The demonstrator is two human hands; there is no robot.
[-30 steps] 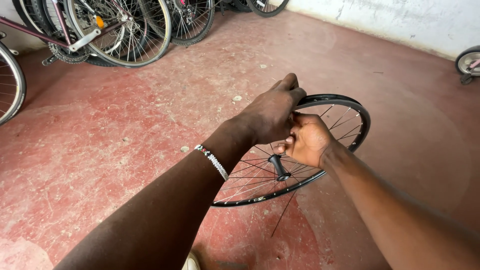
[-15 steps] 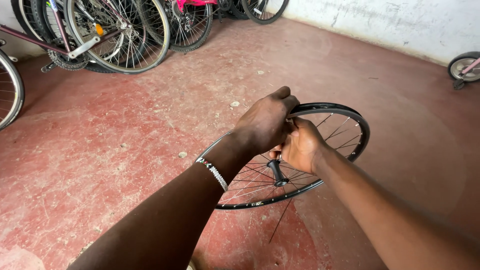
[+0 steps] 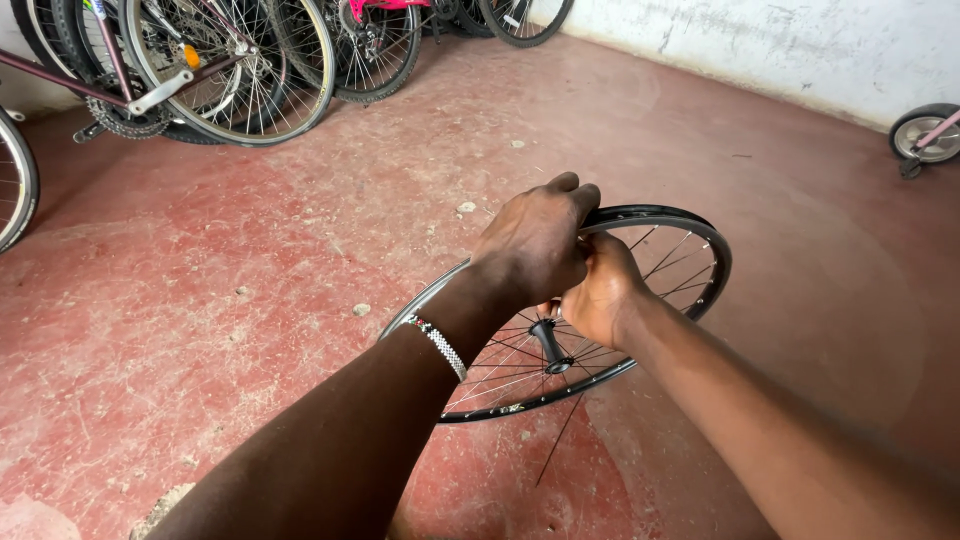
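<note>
1. Black-rimmed bicycle wheel with thin metal spokes sits near the middle of the view, over a worn red concrete floor. It is tilted, its far edge raised toward the upper right and its near edge lower; whether it touches the floor cannot be told.
2. Its black hub and axle point up and slightly left, toward the viewer.
3. One loose dark spoke hangs below the rim, pointing down toward the floor.
4. The left hand reaches in from the lower left, knuckles up, its grip closed over the upper part of the rim. A beaded bracelet circles that wrist.
5. The right hand comes from the lower right, fingers curled tight just under the left hand, above the hub. What it pinches is hidden by the left hand.
6. The rim's left side is covered by the left forearm.
7. Parked bicycles line the top left, cut off by the frame. A small grey wheel shows at the right edge, beside a whitewashed wall.
</note>
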